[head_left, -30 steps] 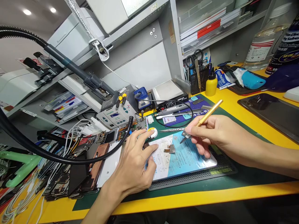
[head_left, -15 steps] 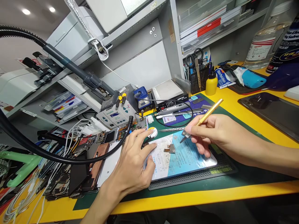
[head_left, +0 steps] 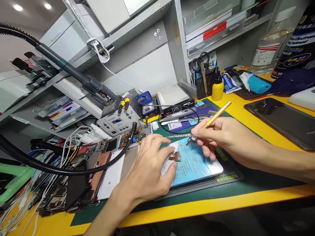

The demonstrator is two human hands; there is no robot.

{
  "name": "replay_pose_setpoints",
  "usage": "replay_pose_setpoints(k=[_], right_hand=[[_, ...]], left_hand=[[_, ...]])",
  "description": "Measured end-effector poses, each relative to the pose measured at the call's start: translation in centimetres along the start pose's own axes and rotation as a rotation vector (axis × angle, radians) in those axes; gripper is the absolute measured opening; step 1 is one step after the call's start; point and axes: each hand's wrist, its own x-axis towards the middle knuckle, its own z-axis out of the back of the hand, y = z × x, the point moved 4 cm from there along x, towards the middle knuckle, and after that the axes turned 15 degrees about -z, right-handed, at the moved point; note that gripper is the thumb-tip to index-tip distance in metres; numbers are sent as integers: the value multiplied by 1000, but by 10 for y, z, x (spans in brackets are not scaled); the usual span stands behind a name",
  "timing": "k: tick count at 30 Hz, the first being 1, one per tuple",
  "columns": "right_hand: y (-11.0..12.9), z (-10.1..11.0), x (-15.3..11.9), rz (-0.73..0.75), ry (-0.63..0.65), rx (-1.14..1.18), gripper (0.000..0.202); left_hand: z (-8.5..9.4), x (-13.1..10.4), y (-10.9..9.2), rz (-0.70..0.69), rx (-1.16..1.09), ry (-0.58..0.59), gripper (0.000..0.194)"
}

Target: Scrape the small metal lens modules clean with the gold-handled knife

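In the head view, my right hand is closed round a gold-handled craft knife. Its dark blade angles down to the left over a flat blue-and-white printed pad. On that pad lies a small silver module with a brownish flex cable, looking like a phone camera part. My left hand rests over the pad's left side, fingers apart. Its index finger and thumb lie on either side of the module; whether they touch it I cannot tell. A pair of tweezers lies behind the pad.
A green mat covers the yellow bench. Stacked phone parts and cables lie left, under a black hose. Behind are a rework station and a heating plate. On the right are a yellow bottle and a dark phone.
My left hand has moved right across the pad, bringing index finger and thumb to the module. The knife stays in my right hand, its tip slightly farther back. The view has shifted a little.
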Motion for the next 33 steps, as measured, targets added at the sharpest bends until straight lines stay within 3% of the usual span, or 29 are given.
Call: replay_pose_setpoints(k=[9, 17, 23, 29, 33], right_hand=[[2, 2, 0, 8, -4, 25, 24], [-1, 5, 4, -17, -53, 60, 23], [-3, 2, 4, -66, -22, 21, 26], [-4, -2, 1, -64, 40, -176, 27], [-4, -1, 1, -66, 24, -158, 27]], left_hand=[[2, 14, 4, -46, -12, 1, 11], [26, 6, -3, -67, 116, -124, 14], [36, 0, -2, 8, 23, -145, 17], [23, -3, -4, 69, -102, -98, 18], [6, -1, -4, 67, -68, -10, 14]])
